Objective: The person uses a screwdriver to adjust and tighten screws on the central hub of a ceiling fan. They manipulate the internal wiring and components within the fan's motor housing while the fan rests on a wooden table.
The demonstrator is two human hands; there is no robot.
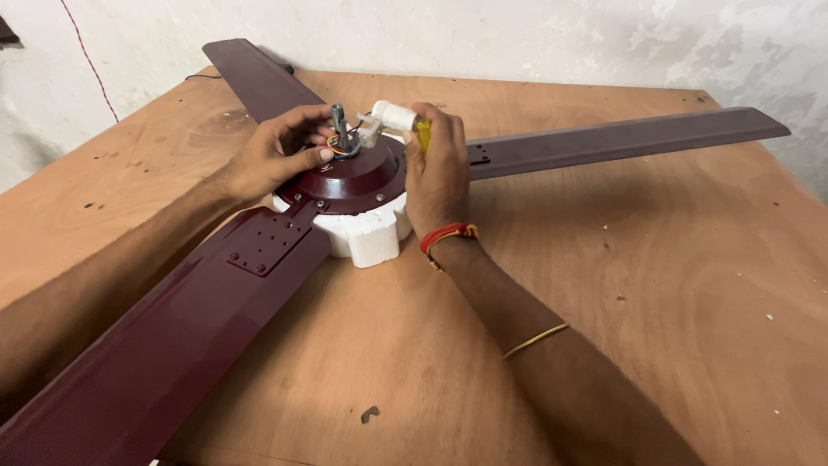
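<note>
Maroon fan blade (172, 336) is laid toward the table's (673, 285) near-left corner. Right hand (438, 173) is clamped on a white capacitor (392, 115) above the motor hub (349, 177); left hand (276, 155) is pinched on wires (342, 147) beside the shaft (338, 121).

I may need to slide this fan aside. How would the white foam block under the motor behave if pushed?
The foam block looks light and crumbly, so its notched edges would probably chip. With the motor housing resting on it and three long blades spread over the table, it would likely drag rather than slide.
</note>
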